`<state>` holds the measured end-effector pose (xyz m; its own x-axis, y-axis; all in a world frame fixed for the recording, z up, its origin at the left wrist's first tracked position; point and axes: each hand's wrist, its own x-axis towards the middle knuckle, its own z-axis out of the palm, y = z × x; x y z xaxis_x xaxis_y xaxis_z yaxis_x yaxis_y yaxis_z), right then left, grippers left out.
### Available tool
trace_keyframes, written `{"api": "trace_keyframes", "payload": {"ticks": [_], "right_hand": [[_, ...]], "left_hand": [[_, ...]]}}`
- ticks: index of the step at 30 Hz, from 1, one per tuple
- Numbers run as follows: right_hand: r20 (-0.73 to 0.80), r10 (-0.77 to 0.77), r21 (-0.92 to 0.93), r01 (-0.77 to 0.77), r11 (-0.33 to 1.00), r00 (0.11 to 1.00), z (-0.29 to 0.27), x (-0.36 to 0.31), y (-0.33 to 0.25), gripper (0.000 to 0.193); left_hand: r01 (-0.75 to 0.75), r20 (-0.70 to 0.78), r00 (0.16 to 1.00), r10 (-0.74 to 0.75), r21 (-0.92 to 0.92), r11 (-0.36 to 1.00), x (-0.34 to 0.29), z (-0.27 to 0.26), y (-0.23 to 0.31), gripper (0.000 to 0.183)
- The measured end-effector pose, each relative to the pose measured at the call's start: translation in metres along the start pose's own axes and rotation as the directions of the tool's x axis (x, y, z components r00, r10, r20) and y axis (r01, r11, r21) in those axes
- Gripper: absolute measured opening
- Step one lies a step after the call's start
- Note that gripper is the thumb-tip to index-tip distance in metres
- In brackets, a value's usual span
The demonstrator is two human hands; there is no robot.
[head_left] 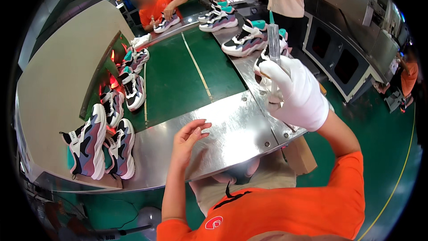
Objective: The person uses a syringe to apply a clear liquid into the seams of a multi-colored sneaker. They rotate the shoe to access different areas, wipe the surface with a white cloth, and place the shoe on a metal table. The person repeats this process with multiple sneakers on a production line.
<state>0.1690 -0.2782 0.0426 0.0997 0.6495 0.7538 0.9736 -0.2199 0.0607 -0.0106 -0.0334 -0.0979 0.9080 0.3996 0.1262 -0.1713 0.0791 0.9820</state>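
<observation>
White-gloved, your right hand (298,88) grips a clear syringe (273,42), green tip (271,17) up. Your left hand (189,136), bare, is empty, loosely curled and parted, over the steel tabletop (234,143); several sneakers (90,147) stand left of it. Another sneaker (260,66) is partly hidden behind your right hand; whether they touch cannot be told.

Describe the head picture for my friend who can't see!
A gloved right hand holds a clear dispensing bottle, green tip up; the bare left hand is over a metal table. Sneakers line a green conveyor belt; a co-worker handles one.
</observation>
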Motion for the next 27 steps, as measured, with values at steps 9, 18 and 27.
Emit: {"api": "trace_keyframes", "payload": {"ticks": [9,18,27], "right_hand": [[0.787,0.560,0.467,-0.845,-0.263,0.261,0.024,-0.148,-0.005,0.093],[0.638,0.445,0.766,-0.580,-0.279,0.628,0.017,-0.223,0.017,0.119],[0.551,0.492,0.778,-0.202,-0.595,0.674,0.057,-0.244,0.049,0.122]], "left_hand": [[0.100,0.118,0.983,-0.138,0.280,0.955,0.053,0.010,-0.013,0.029],[0.186,0.048,0.972,-0.231,0.446,0.875,0.233,0.029,-0.041,0.046],[0.395,-0.158,0.910,-0.384,0.047,0.917,0.420,0.023,-0.091,0.070]]}}
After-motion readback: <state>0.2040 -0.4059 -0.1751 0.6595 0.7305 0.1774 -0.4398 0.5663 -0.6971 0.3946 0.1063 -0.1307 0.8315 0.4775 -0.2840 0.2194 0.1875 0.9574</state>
